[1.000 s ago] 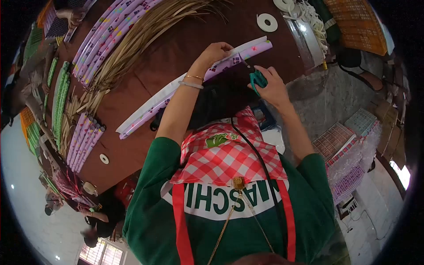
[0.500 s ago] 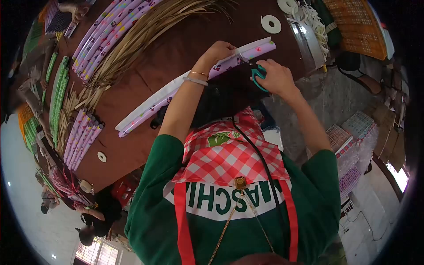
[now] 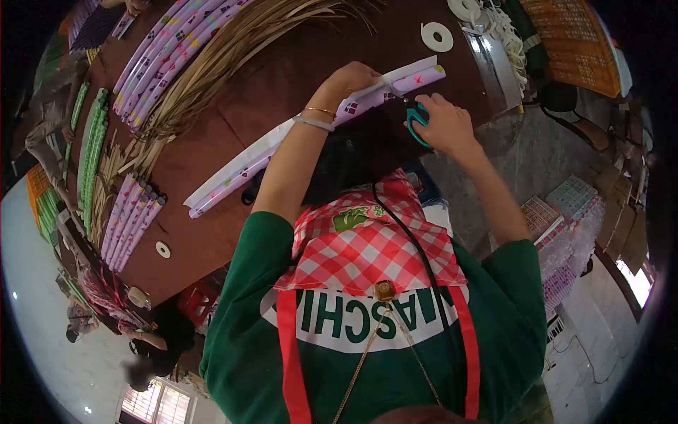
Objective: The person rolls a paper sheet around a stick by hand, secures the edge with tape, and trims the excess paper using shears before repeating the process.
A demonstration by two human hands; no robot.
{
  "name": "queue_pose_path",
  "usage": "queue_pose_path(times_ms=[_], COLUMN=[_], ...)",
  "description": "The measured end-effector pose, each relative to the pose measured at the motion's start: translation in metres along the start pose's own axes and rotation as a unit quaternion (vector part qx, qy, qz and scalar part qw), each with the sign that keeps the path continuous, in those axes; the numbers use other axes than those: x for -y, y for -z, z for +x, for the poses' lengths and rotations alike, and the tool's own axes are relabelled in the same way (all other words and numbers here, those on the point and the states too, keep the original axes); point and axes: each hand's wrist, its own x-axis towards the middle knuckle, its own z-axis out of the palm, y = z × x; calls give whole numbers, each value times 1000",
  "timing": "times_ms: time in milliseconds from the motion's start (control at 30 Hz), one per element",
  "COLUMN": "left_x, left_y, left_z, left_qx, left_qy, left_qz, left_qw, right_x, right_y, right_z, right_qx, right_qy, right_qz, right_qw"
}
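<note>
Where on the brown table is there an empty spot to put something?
Bare table shows between the long purple strip and the dry leaf strips, and again on its near side, toward the small white ring. It is crowded at the far edge, where purple rolls lie packed, and by the left hand and the right hand with scissors.

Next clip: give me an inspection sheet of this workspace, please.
Surface: brown table, bundles laid across it.
Job's things: long purple strip; teal-handled scissors at its far end.
Clutter: purple bundles, dried leaf strips, white rings, green bundles.
Hands: left hand holds the strip; right hand grips the scissors.
Cables: black cord over the apron.
Surroundings: another person lower left; stacked mats right.
</note>
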Motion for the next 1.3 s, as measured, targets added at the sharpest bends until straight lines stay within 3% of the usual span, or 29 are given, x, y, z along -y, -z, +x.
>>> queue_pose_path(times_ms=[200,733,1000,1200,1300], left_x=[14,8,17,25,20], left_y=[-1,-1,-6,-10,-8], left_z=[8,3,9,20,14], left_qx=[-6,-10,-7,-29,-21], left_qy=[-44,-17,-11,-45,-14], left_qz=[3,17,-110,-58,-78], left_qw=[999,1000,994,997,997], right_x=[2,7,8,7,9], right_y=[-6,0,1,-1,3], right_z=[-2,1,-4,-2,0], right_qx=[-1,18,19,12,2], right_qy=[-23,-25,-26,-19,-4], right_qz=[21,-5,-11,-34,-17], right_qw=[1000,1000,999,999,1000])
